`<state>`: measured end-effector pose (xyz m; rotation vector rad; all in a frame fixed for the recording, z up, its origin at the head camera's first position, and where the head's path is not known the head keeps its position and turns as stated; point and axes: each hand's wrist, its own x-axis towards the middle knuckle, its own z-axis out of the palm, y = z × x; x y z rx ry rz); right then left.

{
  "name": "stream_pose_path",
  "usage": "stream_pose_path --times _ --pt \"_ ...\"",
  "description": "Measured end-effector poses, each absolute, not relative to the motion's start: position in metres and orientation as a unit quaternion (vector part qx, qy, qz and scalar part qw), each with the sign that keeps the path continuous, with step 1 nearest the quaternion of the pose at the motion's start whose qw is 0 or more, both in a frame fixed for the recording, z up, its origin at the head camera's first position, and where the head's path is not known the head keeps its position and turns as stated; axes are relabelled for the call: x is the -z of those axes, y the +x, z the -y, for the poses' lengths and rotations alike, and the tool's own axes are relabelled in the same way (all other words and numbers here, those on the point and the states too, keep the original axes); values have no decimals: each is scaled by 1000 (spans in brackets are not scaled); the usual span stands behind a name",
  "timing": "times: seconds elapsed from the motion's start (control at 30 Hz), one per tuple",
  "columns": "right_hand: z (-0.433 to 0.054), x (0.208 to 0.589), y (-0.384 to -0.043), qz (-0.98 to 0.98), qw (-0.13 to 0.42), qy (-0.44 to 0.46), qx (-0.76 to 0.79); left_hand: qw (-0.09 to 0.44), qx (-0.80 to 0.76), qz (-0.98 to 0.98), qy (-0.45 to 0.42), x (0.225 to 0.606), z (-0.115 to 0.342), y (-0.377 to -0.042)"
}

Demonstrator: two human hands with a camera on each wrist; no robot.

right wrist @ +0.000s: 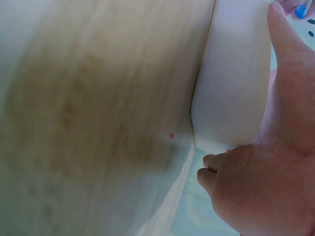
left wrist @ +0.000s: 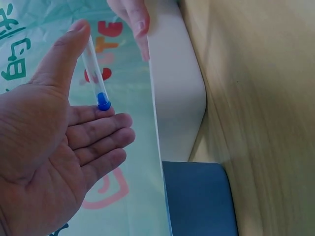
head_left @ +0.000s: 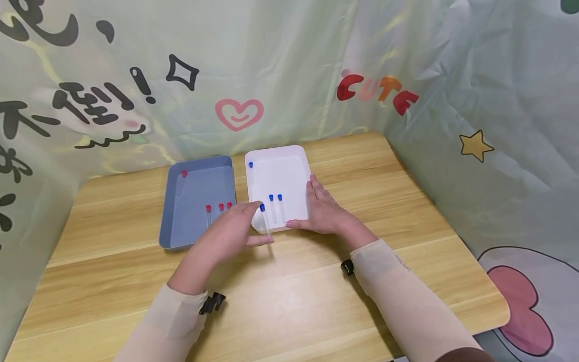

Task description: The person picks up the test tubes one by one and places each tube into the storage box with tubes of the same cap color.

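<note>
A clear test tube with a blue cap (head_left: 266, 221) is pinched lengthwise between the thumb and index finger of my left hand (head_left: 230, 226), over the front left part of the white tray (head_left: 280, 171). In the left wrist view, the tube (left wrist: 93, 69) spans thumb tip to index fingertip, the other fingers being extended. My right hand (head_left: 327, 211) holds the white tray at its front right corner, thumb at the front rim and fingers along the right side. Two blue-capped tubes (head_left: 276, 208) lie side by side in this tray; another blue cap (head_left: 251, 164) shows at its back left.
A blue-grey tray (head_left: 194, 188) stands to the left, holding several red-capped tubes (head_left: 208, 213); my left hand partly covers them. Both trays are on a wooden table (head_left: 362, 176). Printed cloth (head_left: 289, 65) hangs behind and on the right.
</note>
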<state>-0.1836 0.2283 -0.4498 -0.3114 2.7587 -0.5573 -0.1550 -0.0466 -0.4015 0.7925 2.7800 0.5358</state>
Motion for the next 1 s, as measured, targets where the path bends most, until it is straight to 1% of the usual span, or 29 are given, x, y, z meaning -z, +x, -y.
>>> stream_pose_path --times 0.5,0.9,1.0 --pt "-229 448 -182 -962 153 -114 197 89 -180 -942 270 407 37 -172" --pt "-229 449 -183 -962 153 -117 191 96 -178 -943 264 410 34 -185" --pt "-229 449 -183 -962 154 -116 192 105 -177 -944 257 411 32 -188"
